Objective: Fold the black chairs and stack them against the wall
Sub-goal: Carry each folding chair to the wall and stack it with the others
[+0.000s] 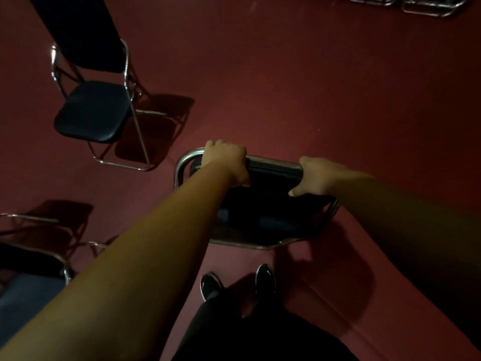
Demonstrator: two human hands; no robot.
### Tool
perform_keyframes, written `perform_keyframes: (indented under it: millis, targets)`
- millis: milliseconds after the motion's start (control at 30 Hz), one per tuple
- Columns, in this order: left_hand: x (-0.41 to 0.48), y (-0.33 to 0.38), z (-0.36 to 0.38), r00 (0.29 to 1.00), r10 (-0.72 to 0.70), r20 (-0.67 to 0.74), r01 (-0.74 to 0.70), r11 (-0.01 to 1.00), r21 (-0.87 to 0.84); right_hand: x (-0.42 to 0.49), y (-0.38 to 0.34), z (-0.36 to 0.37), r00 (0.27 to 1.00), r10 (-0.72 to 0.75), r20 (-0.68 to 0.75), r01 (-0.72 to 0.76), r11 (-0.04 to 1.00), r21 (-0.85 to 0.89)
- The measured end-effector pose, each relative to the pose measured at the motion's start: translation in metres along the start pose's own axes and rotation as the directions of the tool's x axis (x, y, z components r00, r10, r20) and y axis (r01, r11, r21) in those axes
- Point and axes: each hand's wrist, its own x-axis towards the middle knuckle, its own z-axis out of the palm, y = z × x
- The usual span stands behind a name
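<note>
Your left hand (226,162) and right hand (317,176) are both clamped around the top rail of a black chair (268,204), which stands on the red floor (286,87) just ahead of your shoes (210,285). You cannot tell if it is fully folded. A second chair (93,112) stands open, well apart to the left. Chrome frames (432,7) lie far off at the top right.

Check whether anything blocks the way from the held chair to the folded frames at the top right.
Nothing visible does. The left hand and right hand grip the held chair; only bare red floor lies between it and the folded frames. The open chair stands off to the left.
</note>
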Motion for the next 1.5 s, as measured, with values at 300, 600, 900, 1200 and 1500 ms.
perform_keyframes:
  millis: [300, 600, 900, 1200, 1500]
  targets:
    - [0.035, -0.041, -0.003, 1.000, -0.001, 0.014, 0.001, 1.000, -0.019, 0.032, -0.033, -0.007, 0.998, 0.055, -0.012, -0.054, 0.998, 0.008]
    - [0.063, -0.164, 0.003, 0.990, -0.043, 0.137, 0.062, 0.989, -0.134, 0.074, -0.153, -0.023, 0.998, 0.059, -0.007, -0.060, 0.995, -0.082]
    - [0.084, -0.233, 0.003, 0.986, -0.066, 0.153, 0.094, 0.979, -0.183, 0.116, -0.224, -0.058, 0.998, 0.053, 0.021, -0.047, 0.975, -0.215]
    - [0.156, -0.201, -0.015, 0.967, -0.095, 0.237, 0.138, 0.975, -0.173, 0.172, -0.178, -0.100, 0.988, 0.002, 0.154, 0.031, 0.977, -0.213]
    - [0.281, -0.127, -0.096, 0.920, -0.095, 0.379, 0.137, 0.987, -0.085, 0.262, -0.086, -0.191, 0.942, -0.129, 0.311, 0.168, 0.980, -0.103]
